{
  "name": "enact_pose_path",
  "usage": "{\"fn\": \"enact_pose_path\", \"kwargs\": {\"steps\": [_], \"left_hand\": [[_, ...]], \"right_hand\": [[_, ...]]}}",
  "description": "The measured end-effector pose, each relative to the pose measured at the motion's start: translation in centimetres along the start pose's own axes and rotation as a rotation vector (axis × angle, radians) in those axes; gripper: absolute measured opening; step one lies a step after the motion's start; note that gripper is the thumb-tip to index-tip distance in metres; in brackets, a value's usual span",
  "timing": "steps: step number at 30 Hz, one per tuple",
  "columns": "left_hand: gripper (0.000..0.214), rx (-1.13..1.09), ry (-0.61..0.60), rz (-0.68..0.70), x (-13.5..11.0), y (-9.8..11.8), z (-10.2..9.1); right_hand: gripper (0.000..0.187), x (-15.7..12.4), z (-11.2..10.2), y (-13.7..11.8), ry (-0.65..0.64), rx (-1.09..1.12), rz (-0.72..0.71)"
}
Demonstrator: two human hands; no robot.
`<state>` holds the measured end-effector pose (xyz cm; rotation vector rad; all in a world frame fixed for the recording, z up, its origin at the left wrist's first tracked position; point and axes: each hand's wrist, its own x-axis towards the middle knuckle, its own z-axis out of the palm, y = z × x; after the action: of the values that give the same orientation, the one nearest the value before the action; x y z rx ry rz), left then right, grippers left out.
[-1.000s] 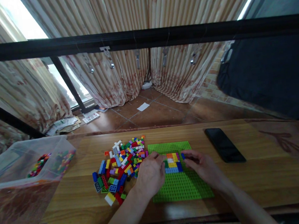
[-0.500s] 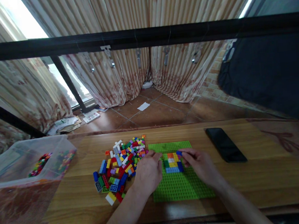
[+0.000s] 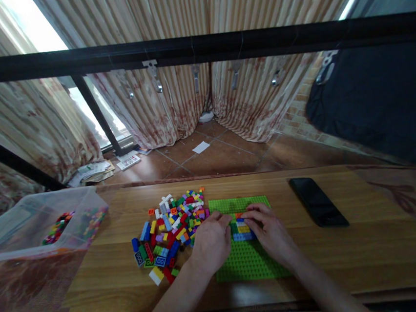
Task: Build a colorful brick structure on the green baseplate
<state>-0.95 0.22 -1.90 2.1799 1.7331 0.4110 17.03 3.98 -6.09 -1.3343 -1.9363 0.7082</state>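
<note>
A green baseplate (image 3: 248, 265) lies in front of me, and a block of coloured bricks (image 3: 242, 236) is built up on its middle. From the right, my right hand (image 3: 272, 230) pinches a small blue brick (image 3: 240, 219) over the upper part of that block. Its fingers cover the block's right side. My left hand (image 3: 213, 239) is closed at the block's left edge, fingertips close to the green and white bricks. Whether a piece sits between those fingers is hidden.
Left of the baseplate is a heap of loose bricks (image 3: 169, 231). A clear plastic bin (image 3: 11, 219) with more bricks stands at the far left. To the right, a black phone (image 3: 317, 202) lies on the wooden table (image 3: 379, 257). A black rail (image 3: 197, 49) crosses beyond it.
My right hand has carried the blue brick leftward, from the block's upper right corner to over its upper middle. My left hand stays at the block's left edge. The view has shifted slightly.
</note>
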Motion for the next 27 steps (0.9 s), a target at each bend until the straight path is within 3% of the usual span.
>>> {"fn": "enact_pose_path", "kwargs": {"steps": [11,20,27], "left_hand": [[0.034,0.005,-0.031,0.066,-0.1,0.1,0.8],[0.042,0.274,-0.066,0.064,-0.2,1.2,1.1],[0.036,0.388,-0.092,0.069,0.0,2.9,1.5]], "right_hand": [[0.015,0.1,0.4,-0.2,0.048,0.062,0.097],[0.013,0.5,0.5,-0.6,0.089,0.088,0.121],[0.021,0.8,0.7,-0.9,0.098,0.090,0.213]]}}
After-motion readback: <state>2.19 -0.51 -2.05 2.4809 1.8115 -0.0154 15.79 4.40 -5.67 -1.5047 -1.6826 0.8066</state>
